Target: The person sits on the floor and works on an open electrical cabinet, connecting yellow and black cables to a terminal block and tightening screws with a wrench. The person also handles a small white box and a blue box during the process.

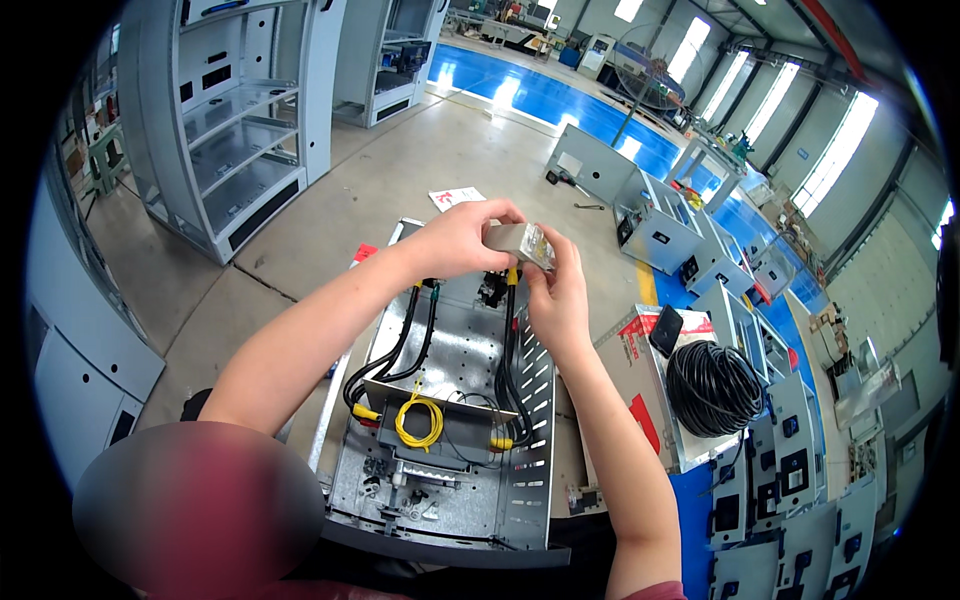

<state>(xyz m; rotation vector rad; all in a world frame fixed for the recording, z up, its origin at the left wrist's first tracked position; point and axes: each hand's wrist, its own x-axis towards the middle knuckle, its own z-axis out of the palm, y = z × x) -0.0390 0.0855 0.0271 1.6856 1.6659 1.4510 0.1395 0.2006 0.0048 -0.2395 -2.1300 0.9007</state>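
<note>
Both my hands hold a small pale grey box-shaped block (pixel 508 238) above the far end of an open metal drawer-like chassis (pixel 460 345). My left hand (pixel 462 236) grips the block's left side with bent fingers. At its right end, which looks clear and shiny, the fingers and thumb of my right hand (pixel 560 298) close on it. Below, thick black cables (pixel 408 330) with yellow sleeves run along both sides of the chassis. A coil of thin yellow wire (pixel 402 422) rests on a crosspiece inside. Small loose dark parts (pixel 420 505) lie in the near compartment.
Right of the chassis, a cardboard box (pixel 625 375) stands by a large coil of black cable (pixel 714 390) and a black phone (pixel 665 330). Tall grey cabinets (pixel 315 110) stand at the left. Grey metal enclosures (pixel 660 220) line the right. A wrench (pixel 589 206) lies on the floor.
</note>
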